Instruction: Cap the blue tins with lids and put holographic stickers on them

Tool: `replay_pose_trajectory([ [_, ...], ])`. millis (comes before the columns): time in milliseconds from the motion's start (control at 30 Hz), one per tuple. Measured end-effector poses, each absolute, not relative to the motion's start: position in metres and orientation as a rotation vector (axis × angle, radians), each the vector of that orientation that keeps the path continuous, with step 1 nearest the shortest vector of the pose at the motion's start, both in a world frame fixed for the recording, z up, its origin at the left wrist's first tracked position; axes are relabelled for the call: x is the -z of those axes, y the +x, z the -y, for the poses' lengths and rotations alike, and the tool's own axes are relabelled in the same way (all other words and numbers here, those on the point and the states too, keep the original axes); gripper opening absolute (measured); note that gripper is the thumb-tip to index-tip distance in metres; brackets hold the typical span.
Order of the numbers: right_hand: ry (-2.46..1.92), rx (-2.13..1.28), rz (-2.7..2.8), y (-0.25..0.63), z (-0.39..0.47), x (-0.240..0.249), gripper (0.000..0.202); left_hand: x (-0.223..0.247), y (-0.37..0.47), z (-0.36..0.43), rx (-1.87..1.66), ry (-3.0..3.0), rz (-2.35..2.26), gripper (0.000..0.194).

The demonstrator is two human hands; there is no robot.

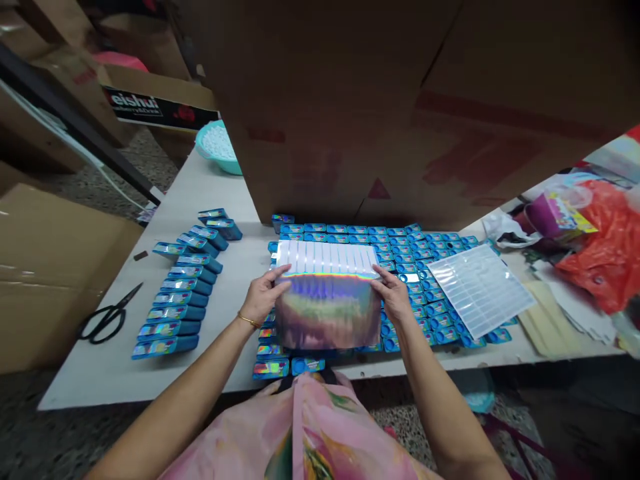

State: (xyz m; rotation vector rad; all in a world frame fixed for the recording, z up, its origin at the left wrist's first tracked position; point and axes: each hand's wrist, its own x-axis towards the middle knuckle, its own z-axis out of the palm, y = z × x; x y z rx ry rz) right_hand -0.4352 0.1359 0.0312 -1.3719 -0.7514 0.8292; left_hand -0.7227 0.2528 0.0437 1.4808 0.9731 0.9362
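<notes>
Both hands hold a shiny holographic sticker sheet [327,313] by its sides, above the rows of small blue boxes [357,232]. Its far part shows white with narrow strips, and its near part reflects rainbow colours. My left hand [263,297], with a gold bracelet at the wrist, pinches the left edge between thumb and fingers. At the opposite edge, my right hand [394,292] grips the sheet in the same way. A white sheet marked with a grid [483,290] lies on the boxes to the right. The sheet hides part of the boxes beneath it.
More blue boxes [175,297] stand in a column at the left, near black scissors [113,317]. A large cardboard box [340,127] rises behind the rows. A turquoise basin [220,148] of white pieces sits back left. A red plastic bag [607,243] lies right on the table [227,320].
</notes>
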Motion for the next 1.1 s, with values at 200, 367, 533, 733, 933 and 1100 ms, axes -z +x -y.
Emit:
replay_pose_trajectory([
  [200,-1.405,-0.766,0.815,-0.445,-0.113,-0.042,0.044,-0.073,-0.746,-0.246,-0.946,1.815,-1.003,0.041],
  [367,-1.653,-0.468,1.164,-0.465,-0.090,-0.069,0.043,-0.100,-0.756,-0.226,-1.018,2.116,-0.949,0.018],
  [533,-1.648,0.021,1.775,-0.532,-0.095,-0.110,0.052,-0.123,-0.755,-0.199,-1.017,2.317,-0.902,0.015],
  [733,-1.495,0.048,2.191,-0.562,-0.111,-0.098,0.022,-0.131,-0.766,-0.183,-0.979,2.368,-0.738,0.011],
  [933,-1.654,0.058,2.097,-0.515,-0.084,-0.080,0.021,-0.120,-0.783,-0.200,-1.146,2.229,-1.163,0.011],
  [1100,-1.591,-0.317,1.831,-0.483,-0.067,-0.070,0.022,-0.111,-0.774,-0.210,-1.052,1.822,-1.203,0.016],
])
